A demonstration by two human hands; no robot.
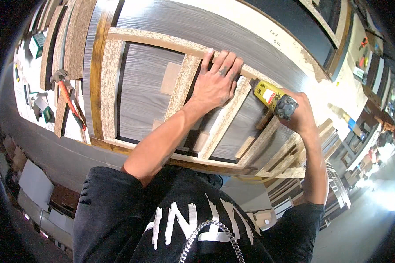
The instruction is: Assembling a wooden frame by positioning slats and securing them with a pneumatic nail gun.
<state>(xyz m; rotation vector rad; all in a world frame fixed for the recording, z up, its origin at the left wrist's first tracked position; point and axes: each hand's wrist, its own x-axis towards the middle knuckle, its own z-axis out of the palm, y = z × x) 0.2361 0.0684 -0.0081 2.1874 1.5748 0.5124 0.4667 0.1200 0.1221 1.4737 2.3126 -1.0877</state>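
Observation:
A frame of chipboard strips (226, 118) lies on a grey wood-grain panel (149, 103). My left hand (215, 81) grips its far rail between two cross strips, with the fingers bent over the rail. In my right hand (300, 111) is a yellow air nail gun (267, 96) with a dark round cap. The gun's nose touches or nearly touches the far rail, just right of my left hand, where another cross strip meets it. My right fingers are partly hidden behind the tool.
Left of the frame, a claw hammer (68, 98) with a red handle lies near stacked chipboard strips (81, 39). A dark panel with a frame (289, 22) stands beyond the pale board (254, 26). More strips (289, 153) lie at the right, and a thin hose (259, 179) runs along the near edge.

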